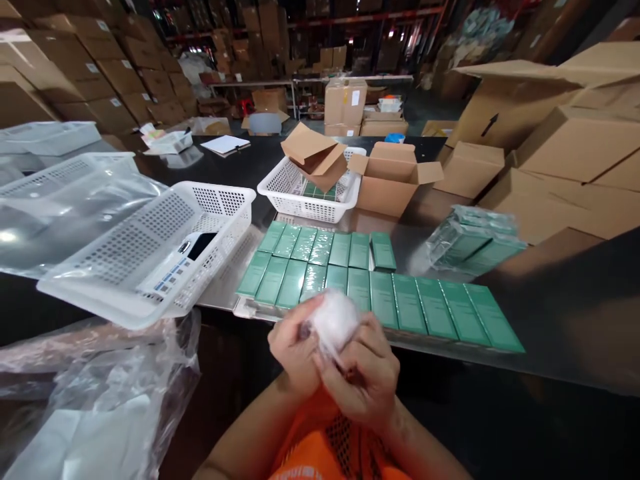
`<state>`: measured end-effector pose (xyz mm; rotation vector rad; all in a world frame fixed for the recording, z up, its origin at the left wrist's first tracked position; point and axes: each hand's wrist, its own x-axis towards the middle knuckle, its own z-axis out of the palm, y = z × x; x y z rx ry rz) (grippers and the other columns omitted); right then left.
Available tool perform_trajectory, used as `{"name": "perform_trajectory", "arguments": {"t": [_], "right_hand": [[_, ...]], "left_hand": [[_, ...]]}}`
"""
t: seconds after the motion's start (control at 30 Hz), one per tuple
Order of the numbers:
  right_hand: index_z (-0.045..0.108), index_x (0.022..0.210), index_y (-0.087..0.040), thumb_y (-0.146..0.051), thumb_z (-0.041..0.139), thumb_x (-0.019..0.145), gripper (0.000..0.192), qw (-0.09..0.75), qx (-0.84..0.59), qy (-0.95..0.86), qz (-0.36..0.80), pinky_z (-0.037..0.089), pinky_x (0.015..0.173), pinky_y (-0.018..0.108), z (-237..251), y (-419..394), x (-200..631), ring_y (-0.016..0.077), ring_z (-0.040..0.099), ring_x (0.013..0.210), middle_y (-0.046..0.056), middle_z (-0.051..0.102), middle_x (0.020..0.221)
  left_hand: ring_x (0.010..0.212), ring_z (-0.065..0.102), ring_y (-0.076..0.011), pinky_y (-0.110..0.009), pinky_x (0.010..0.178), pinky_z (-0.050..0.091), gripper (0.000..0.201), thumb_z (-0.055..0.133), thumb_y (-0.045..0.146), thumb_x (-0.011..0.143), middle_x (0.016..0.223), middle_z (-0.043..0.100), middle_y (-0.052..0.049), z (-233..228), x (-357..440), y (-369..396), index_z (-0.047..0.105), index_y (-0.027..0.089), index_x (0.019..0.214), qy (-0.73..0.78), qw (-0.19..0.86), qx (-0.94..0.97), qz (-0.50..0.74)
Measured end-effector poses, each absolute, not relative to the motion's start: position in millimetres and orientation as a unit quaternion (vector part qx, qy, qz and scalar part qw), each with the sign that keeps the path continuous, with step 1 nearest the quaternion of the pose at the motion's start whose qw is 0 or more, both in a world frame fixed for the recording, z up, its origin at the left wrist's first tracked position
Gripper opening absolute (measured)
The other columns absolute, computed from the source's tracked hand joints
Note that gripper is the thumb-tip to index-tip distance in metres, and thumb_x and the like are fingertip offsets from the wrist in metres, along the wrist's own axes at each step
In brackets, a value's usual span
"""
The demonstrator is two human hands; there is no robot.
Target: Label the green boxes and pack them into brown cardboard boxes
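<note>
Between my two hands is a crumpled, whitish translucent wad [336,321] that looks like thin plastic film. My left hand [296,347] pinches its left side with the fingers closed. On the other side my right hand [364,367] grips it, thumb and fingers pressed together. Just beyond the hands, green boxes [384,300] lie side by side in two rows on a metal tray [260,311]. Some have shiny wrap, and one box [383,251] at the right end of the back row sits slightly raised. The wad covers part of the front row.
A white perforated basket [150,301] with a printed sheet and dark object stands left. Behind the rows are another basket [280,190] and an open carton [387,190]. Wrapped green boxes [473,240] lie right, near stacked cartons [580,147]. Plastic bags [125,380] hang front left.
</note>
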<state>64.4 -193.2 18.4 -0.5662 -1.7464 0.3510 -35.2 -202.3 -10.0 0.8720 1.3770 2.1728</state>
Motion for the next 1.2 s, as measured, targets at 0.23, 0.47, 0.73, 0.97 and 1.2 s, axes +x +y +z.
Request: {"name": "perform_trajectory", "arguments": {"t": [0.23, 0.47, 0.73, 0.97, 1.2], "right_hand": [[0.049, 0.069, -0.024, -0.004, 0.066, 0.074, 0.027, 0.638, -0.235, -0.733, -0.023, 0.044, 0.056, 0.034, -1, -177, 85, 0.0125, 0.044, 0.049, -0.006, 0.048, 0.054], [0.06, 0.106, -0.021, -0.025, 0.062, 0.085, 0.021, 0.434, -0.163, -0.861, 0.212, 0.046, 0.101, 0.049, 6, -182, 101, 0.0237, 0.062, 0.094, 0.007, 0.064, 0.095], [0.05, 0.073, -0.023, -0.01, 0.062, 0.081, 0.019, 0.593, -0.278, -0.736, 0.172, 0.045, 0.059, 0.032, -16, -185, 113, 0.016, 0.046, 0.063, -0.001, 0.047, 0.072], [0.042, 0.06, -0.021, -0.012, 0.071, 0.078, 0.036, 0.712, -0.332, -0.607, 0.119, 0.038, 0.051, 0.028, -19, -186, 95, 0.0124, 0.045, 0.054, -0.004, 0.044, 0.065], [0.046, 0.063, -0.021, -0.013, 0.072, 0.077, 0.031, 0.665, -0.305, -0.651, 0.203, 0.036, 0.048, 0.023, -12, -177, 107, 0.01, 0.046, 0.054, -0.004, 0.047, 0.067]], "left_hand": [[0.074, 0.071, -0.0176, -0.026, 0.067, 0.056, 0.046, 0.075, 0.014, 0.066, 0.099, 0.078, -0.006, 7, -21, -215, 0.077, 0.026, 0.11, 0.438, 0.403, 0.29, 0.75], [0.068, 0.066, -0.0169, -0.027, 0.063, 0.055, 0.05, 0.077, 0.031, 0.062, 0.083, 0.072, -0.003, 36, -43, -199, 0.073, 0.024, 0.112, 0.415, 0.539, 0.033, 0.732], [0.074, 0.066, -0.0167, -0.025, 0.064, 0.054, 0.055, 0.085, 0.036, 0.057, 0.092, 0.071, -0.006, 14, 1, -205, 0.069, 0.02, 0.107, 0.409, 0.61, 0.047, 0.677], [0.071, 0.065, -0.0116, -0.019, 0.062, 0.051, 0.029, 0.078, 0.039, 0.079, 0.098, 0.074, -0.005, -4, 15, -211, 0.071, 0.023, 0.102, 0.437, 0.454, 0.279, 0.725], [0.048, 0.055, -0.0077, -0.014, 0.047, 0.043, 0.023, 0.077, 0.01, 0.058, 0.063, 0.067, 0.003, 0, -7, -194, 0.069, 0.018, 0.078, 0.492, 0.421, 0.293, 0.704]]}}
